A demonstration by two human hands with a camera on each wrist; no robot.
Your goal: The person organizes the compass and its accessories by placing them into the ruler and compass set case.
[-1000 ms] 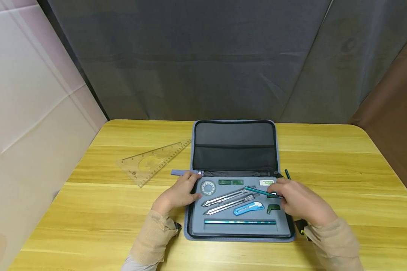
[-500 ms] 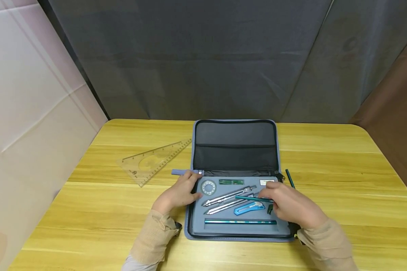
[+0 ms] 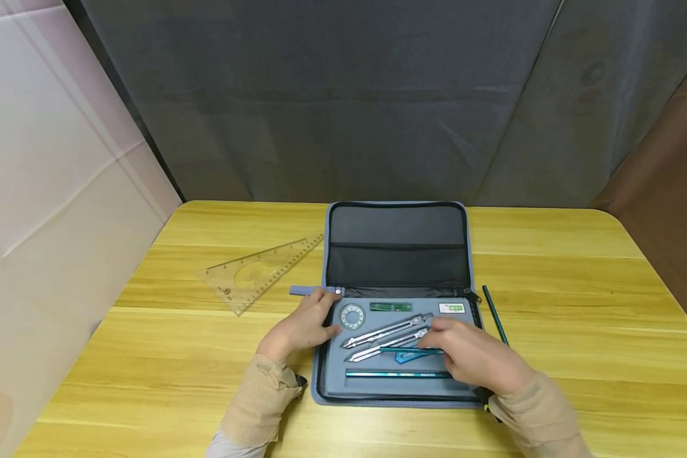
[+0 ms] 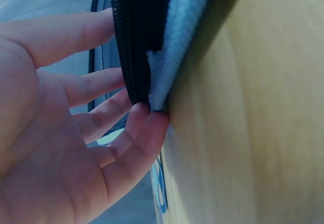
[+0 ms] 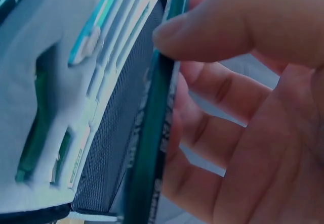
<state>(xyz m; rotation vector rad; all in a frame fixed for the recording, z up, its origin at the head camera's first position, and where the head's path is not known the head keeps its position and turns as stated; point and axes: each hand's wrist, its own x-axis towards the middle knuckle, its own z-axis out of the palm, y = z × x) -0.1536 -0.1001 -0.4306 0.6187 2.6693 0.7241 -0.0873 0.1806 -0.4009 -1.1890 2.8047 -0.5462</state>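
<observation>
A dark green pencil point(image 3: 403, 350) is pinched between thumb and fingers of my right hand point(image 3: 475, 353). It lies level above the grey tray of an open zip case point(image 3: 397, 224), over a blue utility knife point(image 3: 405, 359) and two silver compasses point(image 3: 383, 332). The right wrist view shows the thumb pressing on the pencil point(image 5: 154, 120). Another green pencil point(image 3: 389, 374) sits in the tray's front slot, its right end hidden by my hand. My left hand point(image 3: 303, 324) rests at the case's left edge, fingertips touching the zipper rim point(image 4: 125, 42) and blue fabric side.
A clear set square point(image 3: 249, 291) lies left of the case. One more green pencil point(image 3: 495, 315) lies on the table to its right. The tray also holds a round white dial point(image 3: 352, 316), a green lead box point(image 3: 390, 307) and an eraser point(image 3: 451, 308). Dark cloth point(image 3: 343, 102) hangs behind.
My right hand has moved left and toward the front with the pencil, uncovering the eraser and the pencil on the table while covering part of the knife. The left hand stays put.
</observation>
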